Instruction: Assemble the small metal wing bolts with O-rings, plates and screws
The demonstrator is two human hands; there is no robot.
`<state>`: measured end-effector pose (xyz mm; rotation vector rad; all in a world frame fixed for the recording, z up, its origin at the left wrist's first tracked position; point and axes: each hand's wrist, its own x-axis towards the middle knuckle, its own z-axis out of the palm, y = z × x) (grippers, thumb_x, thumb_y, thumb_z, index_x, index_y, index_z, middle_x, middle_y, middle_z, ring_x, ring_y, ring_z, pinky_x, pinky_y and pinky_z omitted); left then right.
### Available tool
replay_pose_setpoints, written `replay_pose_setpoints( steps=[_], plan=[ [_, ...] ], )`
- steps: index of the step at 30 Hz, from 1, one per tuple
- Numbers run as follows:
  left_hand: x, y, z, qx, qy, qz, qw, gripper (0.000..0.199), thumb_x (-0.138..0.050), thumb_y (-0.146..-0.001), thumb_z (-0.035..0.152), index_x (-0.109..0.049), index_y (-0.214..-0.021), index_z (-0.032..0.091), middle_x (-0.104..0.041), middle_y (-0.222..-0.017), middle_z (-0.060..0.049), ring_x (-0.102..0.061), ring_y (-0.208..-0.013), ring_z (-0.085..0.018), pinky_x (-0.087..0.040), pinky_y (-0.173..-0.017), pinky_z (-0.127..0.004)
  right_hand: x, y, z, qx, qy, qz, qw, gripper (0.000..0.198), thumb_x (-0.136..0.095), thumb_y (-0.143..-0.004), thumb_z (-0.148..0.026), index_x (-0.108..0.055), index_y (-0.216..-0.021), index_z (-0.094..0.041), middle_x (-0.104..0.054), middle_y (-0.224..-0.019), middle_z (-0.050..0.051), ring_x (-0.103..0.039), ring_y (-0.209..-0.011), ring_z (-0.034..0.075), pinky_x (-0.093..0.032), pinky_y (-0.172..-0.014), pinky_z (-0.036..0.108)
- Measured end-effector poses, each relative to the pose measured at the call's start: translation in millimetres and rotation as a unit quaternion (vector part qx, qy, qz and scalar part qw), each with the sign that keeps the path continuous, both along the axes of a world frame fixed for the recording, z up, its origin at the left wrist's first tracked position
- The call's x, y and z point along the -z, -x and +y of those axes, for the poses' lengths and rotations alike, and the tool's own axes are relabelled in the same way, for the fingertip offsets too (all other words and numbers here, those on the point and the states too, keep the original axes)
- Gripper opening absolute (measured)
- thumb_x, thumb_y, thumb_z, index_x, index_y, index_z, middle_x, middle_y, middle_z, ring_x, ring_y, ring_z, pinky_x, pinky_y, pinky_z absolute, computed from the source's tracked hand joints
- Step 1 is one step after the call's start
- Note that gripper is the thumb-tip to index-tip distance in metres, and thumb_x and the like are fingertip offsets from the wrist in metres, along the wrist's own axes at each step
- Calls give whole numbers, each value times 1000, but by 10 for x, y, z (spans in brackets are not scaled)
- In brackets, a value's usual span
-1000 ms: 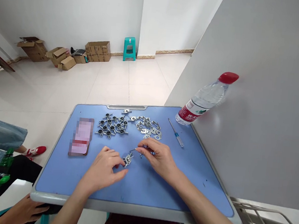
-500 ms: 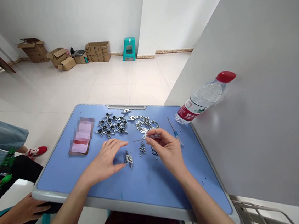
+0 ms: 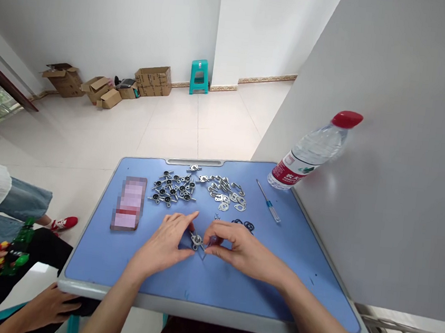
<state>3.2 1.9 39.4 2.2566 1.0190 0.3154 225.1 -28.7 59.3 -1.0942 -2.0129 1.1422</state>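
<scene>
at the middle of a blue-topped table (image 3: 240,298), closer to the near edge than to the far one: a small flanged metal fitting (image 3: 197,239), lying flat between two bare hands. round centre facing up; long axis on a slant, one end toward the far left corner, the other toward the near right corner.

around its left side, left hand (image 3: 162,245), palm down, thumb and forefinger spread wide in a curve; firm grip or light touch, cannot tell. at its right end, right hand (image 3: 237,250), thumb and fingers pinched together on a clear-handled tool (image 3: 213,241), mostly hidden by the fingers.

just beyond the right hand, black rings (image 3: 248,226). toward the far edge, left of centre, a cluster of black-centred metal fittings (image 3: 172,191), pointing every which way; right of centre, hook-shaped metal pieces (image 3: 221,182) and flat oval plates (image 3: 223,207).

along the left edge, a phone (image 3: 129,204) with a blurred screen. near the right edge, a blue screwdriver (image 3: 269,204), shaft toward the far edge, handle toward the near right corner. at the far right corner, a red-capped water bottle (image 3: 307,154).
</scene>
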Motion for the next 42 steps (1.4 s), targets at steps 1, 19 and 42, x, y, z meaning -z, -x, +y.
replay_pose_setpoints(
  steps=[1, 19, 42],
  plan=[
    [1, 4, -8, -6, 0, 2, 1000, 72, -65, -83, 18, -32, -145, 30, -60, -113, -3, -52, -110, -25, -39, -102, -46, 4, -2, 6, 9, -1, -5, 1000, 10, -59, -91, -27, -62, -86, -20, -64, -86, 2, -59, -75, 14, -48, -71, 27],
    [-37, 27, 1, -99, -105, -68, 987, 37, -73, -82, 27, -58, -116, 24, -65, -98, -1, -58, -95, -22, -45, -88, -38, 98, -167, 77, 177, -9, 11, 984, 30, -50, -93, -47, -61, -109, -23, -65, -88, 5, -61, -73, 18, -50, -65, 31],
    [152, -54, 38, -149, -420, -139, 884, 16, -48, -90, 12, -63, -94, 18, -67, -77, -2, -62, -76, -16, -42, -81, -36, -274, -230, -29, 260, -65, 16, 963, 39, -48, -90, -56, -64, -103, -22, -48, -54, -3, -45, -49, 14, -36, -45, 26]
  ],
)
